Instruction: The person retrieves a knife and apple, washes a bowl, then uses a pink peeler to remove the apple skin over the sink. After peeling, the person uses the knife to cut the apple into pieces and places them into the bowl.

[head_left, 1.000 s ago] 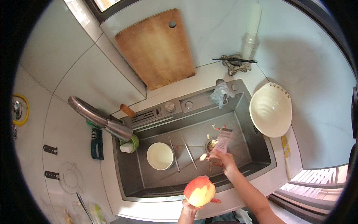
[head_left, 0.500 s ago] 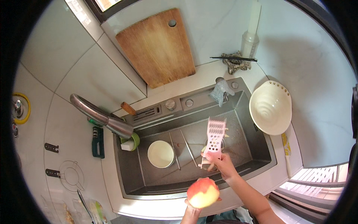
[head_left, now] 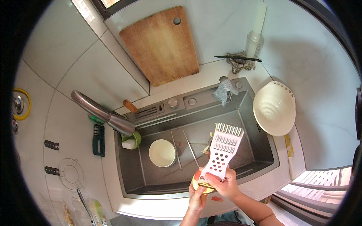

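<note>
My right hand point(head_left: 223, 184) grips the handle end of a flat pink-white grater point(head_left: 223, 150), whose slotted blade points up over the dark sink point(head_left: 260, 150). My left hand point(head_left: 197, 196) holds a round yellow-red fruit point(head_left: 197, 183) just below the grater, at the sink's front edge. The grater's lower end lies against the fruit, which is mostly hidden by both hands. A white cup point(head_left: 162, 153) stands in the sink to the left.
A curved steel tap point(head_left: 100, 112) reaches over the sink's left side. A wooden cutting board point(head_left: 161, 45) leans on the back wall. A white colander bowl point(head_left: 274, 108) sits on the right counter. A green sponge holder point(head_left: 131, 140) is in the sink corner.
My right hand lifted the grater out of the sink and brought it toward me. The fruit in my left hand moved up and right to meet the grater's lower end.
</note>
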`<action>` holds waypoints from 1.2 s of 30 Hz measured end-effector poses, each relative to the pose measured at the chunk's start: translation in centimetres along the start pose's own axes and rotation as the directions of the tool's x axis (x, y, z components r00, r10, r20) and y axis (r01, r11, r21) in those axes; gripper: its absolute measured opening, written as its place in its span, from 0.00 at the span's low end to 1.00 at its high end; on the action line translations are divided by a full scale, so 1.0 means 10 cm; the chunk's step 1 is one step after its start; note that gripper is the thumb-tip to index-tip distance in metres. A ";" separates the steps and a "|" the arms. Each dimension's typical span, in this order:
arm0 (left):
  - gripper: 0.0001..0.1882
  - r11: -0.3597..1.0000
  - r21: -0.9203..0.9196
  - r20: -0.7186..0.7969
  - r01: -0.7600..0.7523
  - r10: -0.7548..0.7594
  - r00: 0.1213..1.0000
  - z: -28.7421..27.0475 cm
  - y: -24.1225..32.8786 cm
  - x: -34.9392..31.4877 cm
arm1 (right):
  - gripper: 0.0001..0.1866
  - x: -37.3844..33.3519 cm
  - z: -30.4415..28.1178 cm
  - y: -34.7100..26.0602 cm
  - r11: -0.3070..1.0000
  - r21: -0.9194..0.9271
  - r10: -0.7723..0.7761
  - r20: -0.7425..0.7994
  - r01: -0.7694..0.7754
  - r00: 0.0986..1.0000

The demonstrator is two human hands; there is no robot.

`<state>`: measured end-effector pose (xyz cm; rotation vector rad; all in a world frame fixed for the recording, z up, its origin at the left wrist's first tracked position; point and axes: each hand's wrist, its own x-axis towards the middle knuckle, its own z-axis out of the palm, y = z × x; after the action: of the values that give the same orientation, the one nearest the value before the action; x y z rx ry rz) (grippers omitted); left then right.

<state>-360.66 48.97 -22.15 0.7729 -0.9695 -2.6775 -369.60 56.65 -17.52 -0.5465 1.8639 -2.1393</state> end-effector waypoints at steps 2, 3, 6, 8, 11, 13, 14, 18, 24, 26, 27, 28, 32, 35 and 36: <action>0.39 0.997 -0.074 0.018 -0.032 0.033 0.999 -0.01 0.00 -0.02 | 0.09 0.01 -0.02 0.03 0.980 0.121 0.154 0.051 -0.159 0.987; 0.39 0.999 -0.027 0.023 -0.025 0.026 0.999 -0.03 0.00 -0.03 | 0.10 0.03 -0.06 0.08 0.958 0.176 0.214 0.080 -0.225 0.974; 0.42 0.995 0.101 0.091 -0.002 -0.007 0.996 -0.11 0.02 -0.04 | 0.13 0.08 -0.18 0.34 0.714 0.506 0.486 0.141 -0.485 0.863; 0.43 1.000 0.025 0.262 0.004 -0.010 0.965 -0.14 0.01 -0.09 | 0.14 0.21 -0.22 0.63 0.744 0.502 0.489 0.042 -0.441 0.872; 0.45 0.994 -0.056 0.295 0.090 -0.070 0.953 -0.16 0.00 -0.16 | 0.13 0.32 -0.32 0.95 0.719 0.290 0.693 -0.245 -0.631 0.678; 0.45 0.957 -0.202 0.236 0.209 -0.159 0.959 -0.15 0.00 -0.18 | 0.13 0.30 -0.41 0.94 0.751 0.389 0.660 -0.403 -0.534 0.634; 0.45 0.975 -0.174 0.150 0.142 -0.116 0.982 -0.13 -0.01 -0.17 | 0.13 0.27 -0.45 0.87 0.829 0.397 0.547 -0.428 -0.395 0.719; 0.46 0.994 -0.090 0.048 0.064 -0.060 0.997 -0.01 -0.01 -0.08 | 0.11 -0.04 -0.23 0.26 0.807 0.488 0.441 -0.121 -0.334 0.889; 0.48 0.996 -0.080 0.079 0.040 -0.033 0.996 0.05 0.03 -0.10 | 0.11 -0.02 -0.09 0.12 0.878 0.316 0.357 0.064 -0.358 0.932; 0.48 0.988 -0.121 0.202 0.099 -0.074 0.977 0.00 0.04 -0.15 | 0.14 0.07 -0.17 0.35 0.620 0.641 0.453 0.179 -0.453 0.873; 0.48 0.984 -0.147 0.287 0.100 -0.055 0.956 -0.03 0.04 -0.16 | 0.13 0.14 -0.17 0.49 0.682 0.591 0.464 0.106 -0.431 0.879; 0.49 0.964 -0.203 0.320 0.171 -0.099 0.942 -0.05 0.03 -0.18 | 0.13 0.21 -0.16 0.61 0.675 0.507 0.587 0.069 -0.535 0.806; 0.50 0.912 -0.341 0.308 0.228 -0.120 0.944 -0.09 -0.03 -0.14 | 0.12 0.31 -0.29 0.72 0.691 0.312 0.722 -0.344 -0.652 0.600; 0.47 0.897 -0.380 0.179 0.226 -0.169 0.969 -0.10 -0.05 -0.12 | 0.13 0.19 -0.33 0.44 0.829 0.515 0.371 -0.213 -0.219 0.904; 0.47 0.908 -0.364 0.191 0.206 -0.143 0.971 -0.10 -0.06 -0.10 | 0.13 0.11 -0.30 0.31 0.806 0.493 0.445 -0.137 -0.329 0.885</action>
<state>-359.31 49.22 -22.83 0.5900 -0.3899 -2.9865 -372.03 58.40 -20.78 0.2062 1.3308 -2.3039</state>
